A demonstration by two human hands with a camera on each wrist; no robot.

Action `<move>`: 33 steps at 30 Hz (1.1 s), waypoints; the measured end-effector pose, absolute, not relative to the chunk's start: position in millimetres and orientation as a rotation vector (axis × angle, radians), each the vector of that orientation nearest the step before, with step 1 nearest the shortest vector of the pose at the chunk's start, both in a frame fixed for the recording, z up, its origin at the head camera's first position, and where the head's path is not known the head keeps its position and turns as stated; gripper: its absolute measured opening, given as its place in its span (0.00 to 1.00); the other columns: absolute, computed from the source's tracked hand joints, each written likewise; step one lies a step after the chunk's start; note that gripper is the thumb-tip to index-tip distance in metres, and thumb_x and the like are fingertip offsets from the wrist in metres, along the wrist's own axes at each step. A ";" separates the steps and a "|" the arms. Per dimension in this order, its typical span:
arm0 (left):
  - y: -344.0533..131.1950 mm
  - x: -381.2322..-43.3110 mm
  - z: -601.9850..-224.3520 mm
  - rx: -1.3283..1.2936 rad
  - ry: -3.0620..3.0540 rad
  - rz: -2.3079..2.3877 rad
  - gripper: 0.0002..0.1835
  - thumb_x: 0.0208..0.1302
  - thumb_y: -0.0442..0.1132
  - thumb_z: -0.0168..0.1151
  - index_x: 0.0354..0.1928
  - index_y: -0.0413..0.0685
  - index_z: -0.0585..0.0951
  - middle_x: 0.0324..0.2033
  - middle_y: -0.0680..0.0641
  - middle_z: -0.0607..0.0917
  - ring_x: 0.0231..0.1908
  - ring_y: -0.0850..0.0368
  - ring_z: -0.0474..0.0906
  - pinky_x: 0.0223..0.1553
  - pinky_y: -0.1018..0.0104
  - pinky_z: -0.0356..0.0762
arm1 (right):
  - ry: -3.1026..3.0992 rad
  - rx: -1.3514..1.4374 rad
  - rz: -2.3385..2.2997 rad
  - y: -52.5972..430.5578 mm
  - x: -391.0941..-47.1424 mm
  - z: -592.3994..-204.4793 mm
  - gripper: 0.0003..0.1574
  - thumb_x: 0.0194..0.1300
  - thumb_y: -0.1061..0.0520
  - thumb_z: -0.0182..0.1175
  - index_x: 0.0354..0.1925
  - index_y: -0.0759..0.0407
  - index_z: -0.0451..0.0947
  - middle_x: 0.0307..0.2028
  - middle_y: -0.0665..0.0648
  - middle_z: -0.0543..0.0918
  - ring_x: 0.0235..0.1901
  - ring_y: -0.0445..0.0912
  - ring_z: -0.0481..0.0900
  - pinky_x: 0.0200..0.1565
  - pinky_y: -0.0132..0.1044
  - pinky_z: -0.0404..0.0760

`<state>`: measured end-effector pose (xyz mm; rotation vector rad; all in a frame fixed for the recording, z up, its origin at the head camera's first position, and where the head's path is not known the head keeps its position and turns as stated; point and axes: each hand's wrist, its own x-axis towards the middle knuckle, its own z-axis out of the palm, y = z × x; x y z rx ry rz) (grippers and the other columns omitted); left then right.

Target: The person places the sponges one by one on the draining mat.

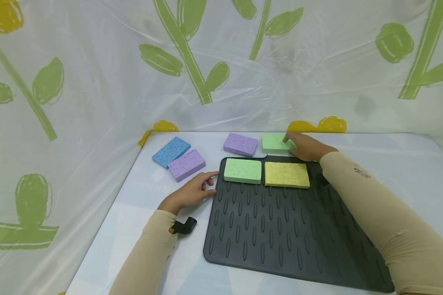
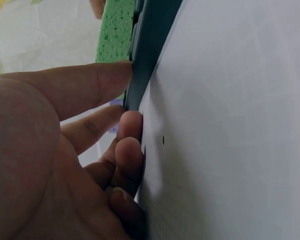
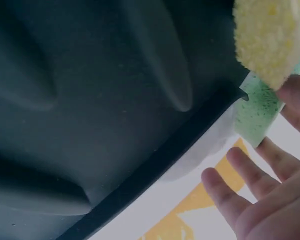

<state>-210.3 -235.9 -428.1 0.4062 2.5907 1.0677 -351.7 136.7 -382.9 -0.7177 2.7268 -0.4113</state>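
My right hand (image 1: 307, 146) pinches the right end of a light green sponge (image 1: 273, 143), which lies on the table behind a dark ribbed mat (image 1: 262, 241). In the right wrist view, its thumb and a finger sit at opposite sides of that sponge, and the other fingers are spread. My left hand (image 1: 192, 190) touches the mat's left edge with extended index finger and thumb; the remaining fingers bend loosely beside the edge. On the mat's back row, a second green sponge (image 1: 242, 171) lies left of a yellow sponge (image 1: 286, 175).
Behind the mat lies a purple sponge (image 1: 240, 144), left of the pinched green one. Left of the mat, a blue sponge (image 1: 171, 152) and another purple sponge (image 1: 186, 165) lie together. A leaf-patterned plastic curtain (image 1: 107, 73) hangs behind and left of the table.
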 end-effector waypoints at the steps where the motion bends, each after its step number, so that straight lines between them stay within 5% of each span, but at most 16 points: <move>1: -235.5 -210.5 -428.5 0.401 2.591 1.066 0.35 0.69 0.39 0.63 0.76 0.54 0.63 0.49 0.48 0.74 0.39 0.57 0.66 0.40 0.64 0.67 | 2.734 -0.726 -0.410 137.4 -352.2 -383.5 0.24 0.73 0.61 0.56 0.64 0.62 0.66 0.67 0.72 0.67 0.62 0.66 0.71 0.61 0.63 0.70; 33: -234.0 -210.0 -430.1 0.437 2.610 1.052 0.34 0.70 0.39 0.62 0.76 0.50 0.63 0.49 0.46 0.74 0.38 0.56 0.66 0.39 0.64 0.67 | 2.995 -0.880 -0.539 205.4 -309.7 -367.8 0.14 0.67 0.64 0.63 0.51 0.64 0.77 0.51 0.67 0.75 0.47 0.59 0.77 0.49 0.56 0.78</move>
